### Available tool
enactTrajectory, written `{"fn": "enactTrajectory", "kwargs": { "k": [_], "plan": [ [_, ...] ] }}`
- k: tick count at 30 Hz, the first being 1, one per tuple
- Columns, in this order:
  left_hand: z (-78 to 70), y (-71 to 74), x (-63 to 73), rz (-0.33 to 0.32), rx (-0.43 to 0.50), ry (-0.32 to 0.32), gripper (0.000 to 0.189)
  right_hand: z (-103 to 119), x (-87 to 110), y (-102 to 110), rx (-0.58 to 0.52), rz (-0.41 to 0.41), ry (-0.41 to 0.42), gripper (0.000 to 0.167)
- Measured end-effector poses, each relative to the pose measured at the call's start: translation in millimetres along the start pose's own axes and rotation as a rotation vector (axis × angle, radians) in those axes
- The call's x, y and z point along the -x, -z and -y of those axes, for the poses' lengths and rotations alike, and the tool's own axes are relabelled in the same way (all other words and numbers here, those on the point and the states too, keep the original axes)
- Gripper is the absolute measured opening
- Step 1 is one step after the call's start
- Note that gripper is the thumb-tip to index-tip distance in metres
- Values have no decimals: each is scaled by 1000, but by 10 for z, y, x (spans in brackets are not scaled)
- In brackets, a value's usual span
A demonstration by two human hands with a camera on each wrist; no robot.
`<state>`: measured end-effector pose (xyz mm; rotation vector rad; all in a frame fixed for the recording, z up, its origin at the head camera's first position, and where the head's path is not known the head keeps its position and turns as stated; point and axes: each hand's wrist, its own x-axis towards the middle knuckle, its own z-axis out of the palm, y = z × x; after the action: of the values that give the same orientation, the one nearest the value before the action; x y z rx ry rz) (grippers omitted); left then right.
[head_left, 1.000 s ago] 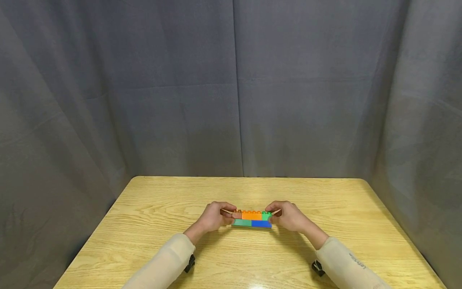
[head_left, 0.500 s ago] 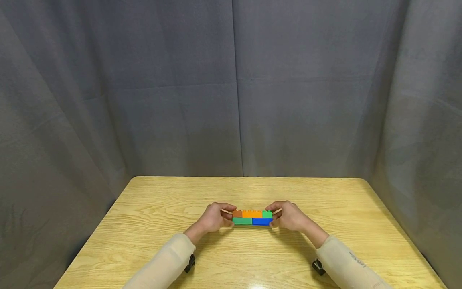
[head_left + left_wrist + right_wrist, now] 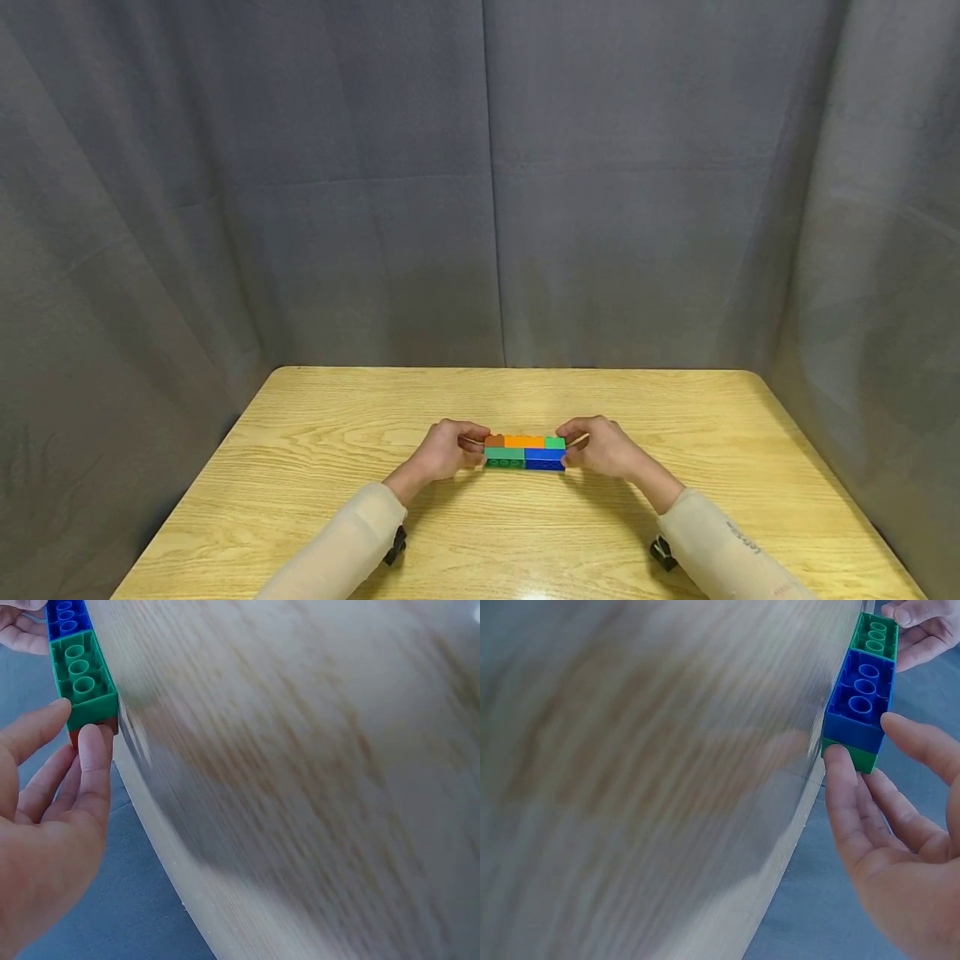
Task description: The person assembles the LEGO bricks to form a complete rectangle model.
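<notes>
A two-layer bar of toy building bricks is held between both hands above the table. A green brick (image 3: 505, 455) and a blue brick (image 3: 545, 457) make up one layer, their hollow undersides tipped toward me. Joined to them is a layer of brown brick (image 3: 495, 442), orange brick (image 3: 524, 442) and lighter green brick (image 3: 554, 443). My left hand (image 3: 442, 450) pinches the green and brown end with thumb and fingertips. At the blue and lighter green end, my right hand (image 3: 602, 450) does the same. Round tubes show inside the blue brick (image 3: 859, 690) in the right wrist view.
The wooden table (image 3: 480, 533) has rounded far corners. Grey curtains (image 3: 375, 208) hang behind it and at both sides. Black wrist devices (image 3: 395, 546) sit under the light sleeves (image 3: 341, 537).
The brick bar has rotated in my fingers: studs that faced up toward me have turned away, and the hollow undersides have come into view. Both hands stay nearly in place.
</notes>
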<state>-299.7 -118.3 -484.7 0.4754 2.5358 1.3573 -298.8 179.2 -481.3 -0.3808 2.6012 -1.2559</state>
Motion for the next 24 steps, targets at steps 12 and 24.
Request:
{"fn": "enactTrajectory", "kwargs": {
  "k": [12, 24],
  "plan": [
    [23, 4, -10, 1, -25, -1, 39, -7, -6, -8, 5, 9, 11, 40],
    [33, 42, 14, 2, -108, -30, 37, -15, -7, 34, 43, 4, 46, 38]
  ]
}}
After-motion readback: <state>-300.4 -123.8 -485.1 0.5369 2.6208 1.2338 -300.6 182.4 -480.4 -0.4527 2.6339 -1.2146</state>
